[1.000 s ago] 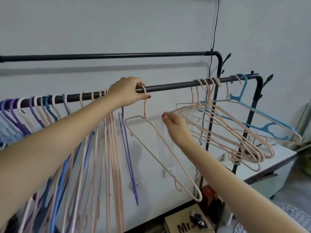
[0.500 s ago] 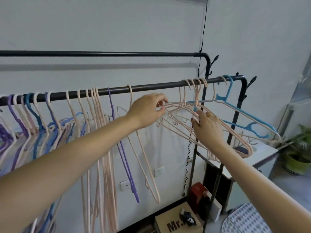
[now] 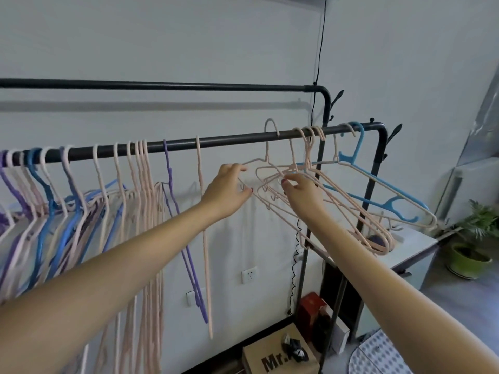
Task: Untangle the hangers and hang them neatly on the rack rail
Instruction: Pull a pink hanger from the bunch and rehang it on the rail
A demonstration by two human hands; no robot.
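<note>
pink hangers [image 3: 318, 190]: thin, pale, several tangled in a tilted bunch at the right end of the rack rail [image 3: 216, 141] (one hook raised above the bar) | left hand [image 3: 229, 188]: fingers curled on the bunch's left tip | right hand [image 3: 299, 193]: pinching a wire mid-bunch | blue hanger [image 3: 378, 190]: just right

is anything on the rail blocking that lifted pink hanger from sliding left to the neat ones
Nothing visible does. The lifted pink hanger, held by the left hand, has bare rack rail to its left up to a single pink hanger. On its right, its body still overlaps the tangled pink hangers under the right hand.
</note>
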